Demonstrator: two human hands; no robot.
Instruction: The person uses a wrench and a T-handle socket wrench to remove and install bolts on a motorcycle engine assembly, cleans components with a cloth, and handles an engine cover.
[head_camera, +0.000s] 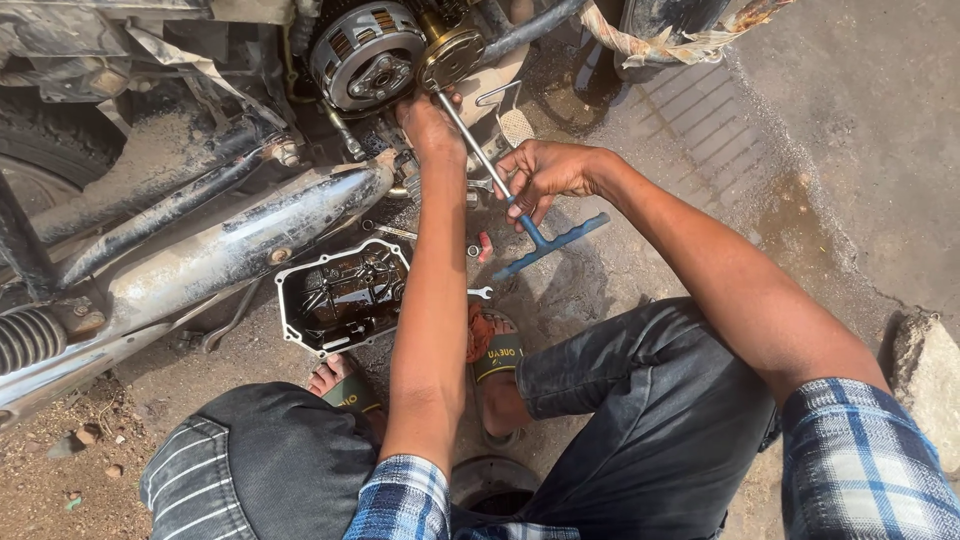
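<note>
I squat beside a motorcycle with its engine side cover off, so the round clutch assembly (366, 52) and a brass-coloured disc (452, 54) are exposed. My left hand (430, 125) reaches up to the engine just below that disc, at the tip of the tool. My right hand (541, 175) grips the metal shaft of a blue-handled T-wrench (540, 238), whose far end sits at the brass-coloured disc. The blue crossbar hangs below my right hand.
The removed engine cover (342, 294) lies oily side up on the ground by my left foot. The chrome exhaust pipe (215, 252) runs across the left. A small spanner (480, 293) and small parts lie on the dirt. A stone (928, 372) sits at right.
</note>
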